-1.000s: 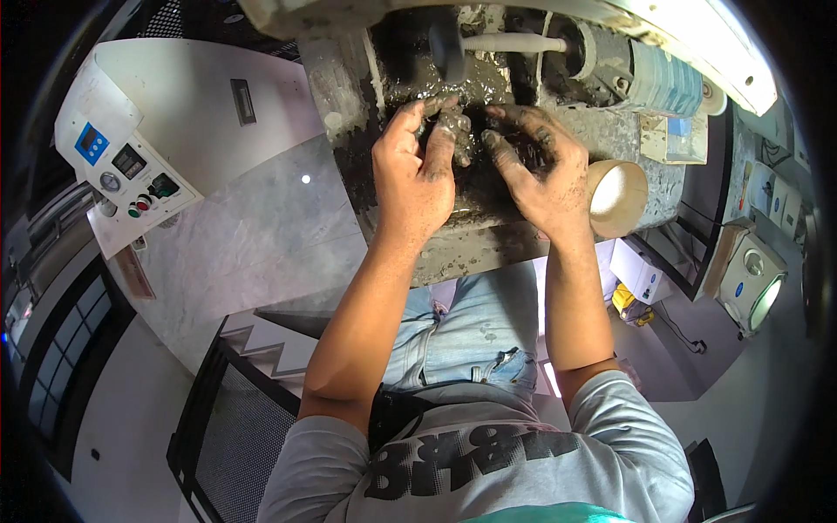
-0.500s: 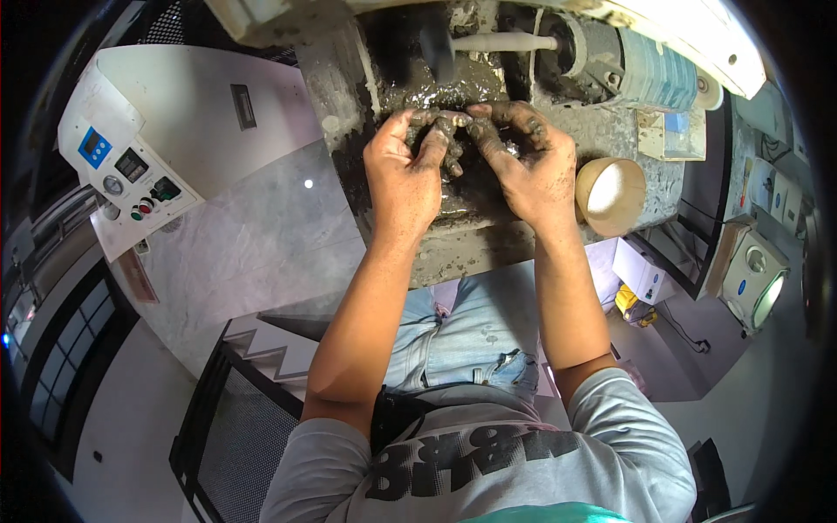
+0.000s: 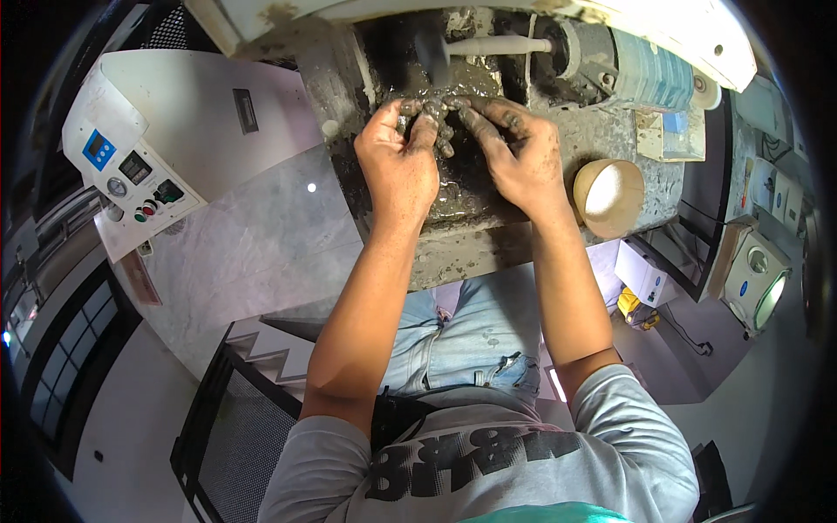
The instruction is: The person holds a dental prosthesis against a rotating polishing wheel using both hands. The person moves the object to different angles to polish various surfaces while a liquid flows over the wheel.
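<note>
Two mud-smeared hands, left hand (image 3: 398, 167) and right hand (image 3: 516, 161), are being pressed fingertip to fingertip around a wet grey clay lump (image 3: 433, 118) on the grimy workbench (image 3: 462, 248), beside a paper cup (image 3: 608, 197).

Grimy grey workbench (image 3: 488, 240), wet dark sludge over its middle. Directly on it: round tan bowl (image 3: 608, 196) at the right, small cardboard box (image 3: 660, 135) behind the bowl, teal-and-white cylinder (image 3: 645, 77) lying at the back right.
</note>
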Motion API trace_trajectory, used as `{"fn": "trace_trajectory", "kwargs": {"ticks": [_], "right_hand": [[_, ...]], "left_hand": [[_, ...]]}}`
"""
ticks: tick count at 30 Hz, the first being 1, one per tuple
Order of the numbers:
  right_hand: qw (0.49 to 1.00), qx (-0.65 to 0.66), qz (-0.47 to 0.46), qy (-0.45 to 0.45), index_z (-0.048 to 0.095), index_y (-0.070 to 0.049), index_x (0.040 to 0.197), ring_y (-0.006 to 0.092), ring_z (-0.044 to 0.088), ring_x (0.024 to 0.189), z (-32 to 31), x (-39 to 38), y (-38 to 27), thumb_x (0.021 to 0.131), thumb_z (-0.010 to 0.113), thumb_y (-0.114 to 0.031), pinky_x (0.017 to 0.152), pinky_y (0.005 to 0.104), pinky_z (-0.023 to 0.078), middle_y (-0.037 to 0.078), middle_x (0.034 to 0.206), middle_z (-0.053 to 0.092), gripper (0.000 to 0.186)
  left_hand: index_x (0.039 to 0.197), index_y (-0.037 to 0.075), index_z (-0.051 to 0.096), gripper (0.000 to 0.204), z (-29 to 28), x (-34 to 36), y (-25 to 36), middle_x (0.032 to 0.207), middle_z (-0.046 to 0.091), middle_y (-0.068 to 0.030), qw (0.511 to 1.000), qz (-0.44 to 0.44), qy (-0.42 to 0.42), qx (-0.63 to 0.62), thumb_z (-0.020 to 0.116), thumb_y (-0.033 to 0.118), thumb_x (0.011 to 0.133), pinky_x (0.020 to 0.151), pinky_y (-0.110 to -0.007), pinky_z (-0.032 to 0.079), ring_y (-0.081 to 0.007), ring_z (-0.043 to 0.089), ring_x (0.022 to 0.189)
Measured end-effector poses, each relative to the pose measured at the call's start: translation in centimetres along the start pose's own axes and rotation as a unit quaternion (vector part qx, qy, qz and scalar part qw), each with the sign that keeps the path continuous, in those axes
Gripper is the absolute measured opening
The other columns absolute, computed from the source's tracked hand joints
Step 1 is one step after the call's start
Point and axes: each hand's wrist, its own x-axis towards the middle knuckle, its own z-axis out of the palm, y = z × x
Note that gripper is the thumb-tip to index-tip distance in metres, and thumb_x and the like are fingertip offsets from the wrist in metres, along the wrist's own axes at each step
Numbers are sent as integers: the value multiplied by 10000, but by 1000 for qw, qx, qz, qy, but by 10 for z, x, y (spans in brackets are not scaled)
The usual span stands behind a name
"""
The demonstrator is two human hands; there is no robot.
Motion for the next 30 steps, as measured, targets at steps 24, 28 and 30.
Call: {"fn": "trace_trajectory", "kwargs": {"ticks": [24, 28, 30], "right_hand": [[974, 195, 116, 19, 720, 49, 972, 107, 648, 727, 24, 8, -17, 865, 679, -95, 694, 274, 514, 104, 819, 733, 185], [980, 161, 117, 19, 711, 65, 1007, 99, 644, 760, 22, 9, -21, 898, 662, -43, 722, 245, 518, 76, 860, 727, 161], [971, 202, 126, 10, 709, 63, 1016, 102, 644, 762, 21, 7, -17, 900, 661, -48, 726, 244, 518, 75, 874, 728, 167]], "left_hand": [[849, -48, 628, 132, -2, 27, 23, 684, 626, -54, 999, -24, 28, 3, 520, -115, 886, 471, -242, 436, -91, 567, 551], [1014, -87, 618, 217, -3, 29, 22, 923, 668, -129, 999, -47, 5, 20, 499, -176, 856, 686, -245, 507, -140, 630, 751], [1007, -70, 619, 233, -5, 24, 21, 926, 663, -121, 998, -57, 2, 3, 493, -186, 849, 692, -241, 498, -136, 622, 754]]}}
